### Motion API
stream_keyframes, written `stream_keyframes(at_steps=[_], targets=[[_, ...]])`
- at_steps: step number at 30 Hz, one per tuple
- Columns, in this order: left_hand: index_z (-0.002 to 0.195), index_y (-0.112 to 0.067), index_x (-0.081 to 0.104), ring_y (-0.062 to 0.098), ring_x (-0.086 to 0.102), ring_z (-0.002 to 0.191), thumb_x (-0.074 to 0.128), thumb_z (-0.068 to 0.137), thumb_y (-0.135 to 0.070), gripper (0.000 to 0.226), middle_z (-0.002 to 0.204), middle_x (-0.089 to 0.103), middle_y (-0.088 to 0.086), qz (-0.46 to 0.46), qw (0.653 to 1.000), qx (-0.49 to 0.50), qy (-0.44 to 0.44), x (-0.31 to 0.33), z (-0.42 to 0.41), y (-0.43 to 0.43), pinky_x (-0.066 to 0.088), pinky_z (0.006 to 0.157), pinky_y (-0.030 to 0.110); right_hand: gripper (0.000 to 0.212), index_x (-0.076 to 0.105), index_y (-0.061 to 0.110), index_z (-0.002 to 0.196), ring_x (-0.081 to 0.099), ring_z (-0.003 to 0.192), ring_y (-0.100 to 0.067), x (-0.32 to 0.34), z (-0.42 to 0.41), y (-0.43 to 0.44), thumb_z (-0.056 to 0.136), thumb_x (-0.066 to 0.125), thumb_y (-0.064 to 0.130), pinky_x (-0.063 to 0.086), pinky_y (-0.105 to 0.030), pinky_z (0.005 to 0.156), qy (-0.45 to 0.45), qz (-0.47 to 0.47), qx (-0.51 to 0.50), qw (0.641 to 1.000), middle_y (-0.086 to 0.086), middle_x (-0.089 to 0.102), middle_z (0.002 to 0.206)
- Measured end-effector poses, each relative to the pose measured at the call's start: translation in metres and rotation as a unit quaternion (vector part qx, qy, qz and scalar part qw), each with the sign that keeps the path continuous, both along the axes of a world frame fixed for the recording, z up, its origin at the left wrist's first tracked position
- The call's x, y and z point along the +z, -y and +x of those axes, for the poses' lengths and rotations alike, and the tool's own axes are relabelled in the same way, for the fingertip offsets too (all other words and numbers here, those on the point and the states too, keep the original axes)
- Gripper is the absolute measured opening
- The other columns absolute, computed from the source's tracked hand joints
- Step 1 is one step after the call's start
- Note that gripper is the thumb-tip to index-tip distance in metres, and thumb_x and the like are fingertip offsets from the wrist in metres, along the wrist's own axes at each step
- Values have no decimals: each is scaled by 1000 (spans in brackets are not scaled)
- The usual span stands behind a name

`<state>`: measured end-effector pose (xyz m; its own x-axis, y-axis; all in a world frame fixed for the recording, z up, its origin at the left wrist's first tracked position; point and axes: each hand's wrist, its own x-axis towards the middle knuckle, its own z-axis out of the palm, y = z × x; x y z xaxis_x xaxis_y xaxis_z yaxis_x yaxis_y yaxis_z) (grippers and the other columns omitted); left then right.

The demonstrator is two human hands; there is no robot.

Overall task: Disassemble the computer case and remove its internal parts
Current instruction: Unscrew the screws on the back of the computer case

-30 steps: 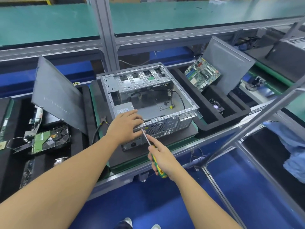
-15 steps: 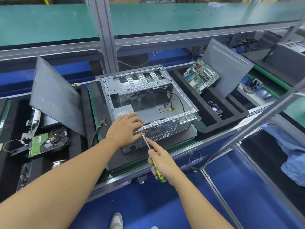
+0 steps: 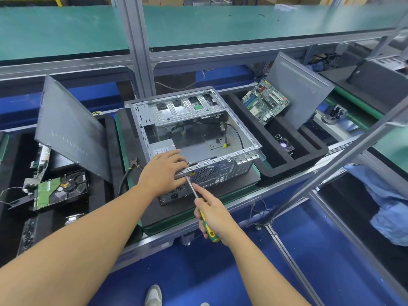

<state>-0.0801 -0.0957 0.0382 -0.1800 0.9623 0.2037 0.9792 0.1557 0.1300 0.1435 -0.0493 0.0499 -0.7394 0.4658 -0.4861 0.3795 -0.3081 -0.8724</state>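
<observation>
Head view, counts: 1 computer case, 1 screwdriver, 2 grey side panels, 1 motherboard, 1 hard drive, 1 pair of pliers, 2 hands.

Case sits mid-frame on a dark pad on the bench, lying on its side with the open side up. Rear I/O face points at the lower edge of the frame. Long axis runs from lower centre up and slightly left.

Left hand grips the near top rail of the case, fingers over it, thumb under. Right hand is wrapped round the green-yellow screwdriver handle. The tip points upper left and touches the rear face just below the left thumb, with the handle at lower right.

Left panel leans tilted over the left foam tray, with the hard drive below it. Right panel leans in the right foam tray, with the motherboard propped against it. Pliers lie just left of the case.
</observation>
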Motion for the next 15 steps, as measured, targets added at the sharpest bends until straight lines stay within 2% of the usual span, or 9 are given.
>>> stream_keyframes(at_steps=[3,7,9,11,13,15], targets=[[109,-29,69,16,41,139,65,86,-49,31,124,61,-15,6,1000,-5,-2,1,0,0,40,103,39,35,55,54,128,44,45,-16,2,-2,-1,105,43,31,41,-25,42,-21,-80,-14,996,-1,55,71],[106,-27,68,18,43,138,69,83,-48,31,122,62,-13,5,1000,-8,-8,2,-1,1,42,100,40,31,60,16,124,37,44,-14,2,-2,-7,102,48,33,34,-23,37,-62,-269,-42,960,-2,48,69],[106,-27,68,19,42,139,70,83,-48,31,123,61,-13,0,1000,-8,-7,2,-1,1,41,101,40,31,60,10,119,35,43,-13,2,-1,-8,103,43,31,32,-22,36,-63,-297,-31,952,-2,46,69],[106,-27,68,19,42,139,70,83,-47,30,124,61,-13,-1,1000,-9,-4,2,-1,1,41,101,40,30,61,10,115,36,44,-14,3,-2,-6,104,41,30,33,-23,38,-40,-226,-17,973,-1,47,69],[106,-27,68,18,41,140,68,84,-46,29,125,61,-13,-1,1000,-7,2,2,0,1,40,102,41,27,61,15,113,39,44,-15,3,-3,0,104,40,29,36,-25,41,-3,-89,0,996,-1,48,70],[106,-28,67,17,40,141,66,86,-46,27,126,60,-14,-1,1000,-4,1,2,0,1,40,102,40,25,60,21,110,43,43,-15,3,-8,5,104,38,32,39,-27,43,33,24,16,999,1,49,70]])
